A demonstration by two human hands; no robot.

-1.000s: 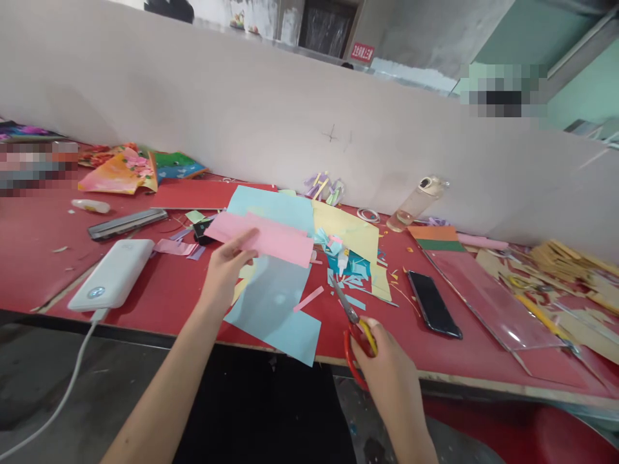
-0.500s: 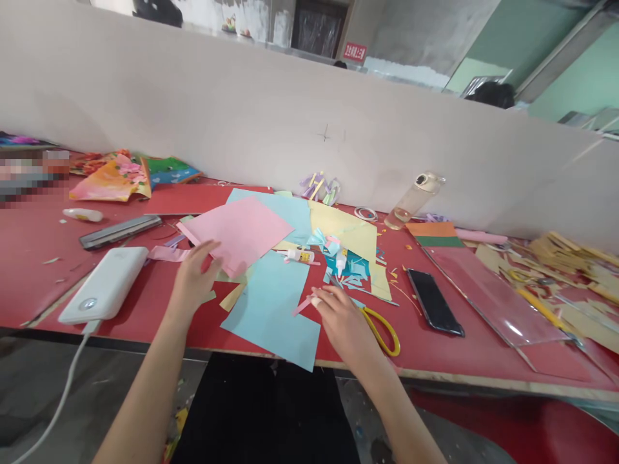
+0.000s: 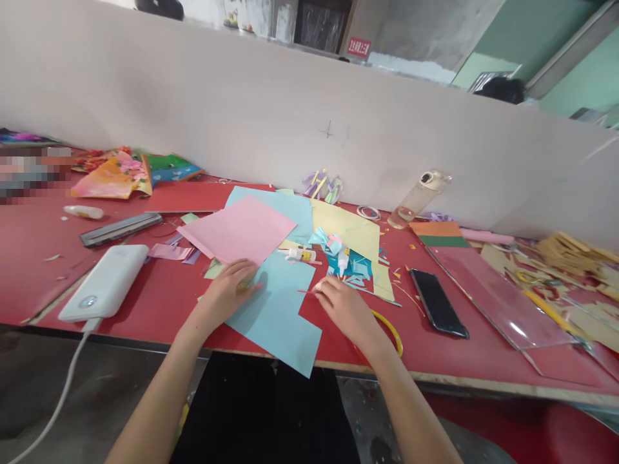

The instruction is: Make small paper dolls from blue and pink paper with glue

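My right hand (image 3: pixel 342 308) pinches a thin pink paper strip (image 3: pixel 304 292), seen nearly edge-on, above the right edge of a light blue sheet (image 3: pixel 278 306). Partly hidden under that wrist are scissors, of which a yellow handle (image 3: pixel 393 332) shows. My left hand (image 3: pixel 232 289) is open, fingers stretched out over the blue sheet and the near corner of a pink sheet (image 3: pixel 239 225). Whether it touches the paper I cannot tell. Between and beyond the hands lie two small glue bottles (image 3: pixel 302 255) and cut blue paper pieces (image 3: pixel 355 267).
A white power bank (image 3: pixel 106 283) with a cable and a grey stapler-like tool (image 3: pixel 120 229) lie left. To the right are a phone (image 3: pixel 438 303), a clear bottle (image 3: pixel 418 200) and a plastic folder (image 3: pixel 503 293). A low wall (image 3: pixel 217 122) bounds the table's far side.
My left hand has moved right, from the pink sheet's left edge to over the blue sheet. My right hand has shifted slightly up, and the pink strip has turned edge-on.
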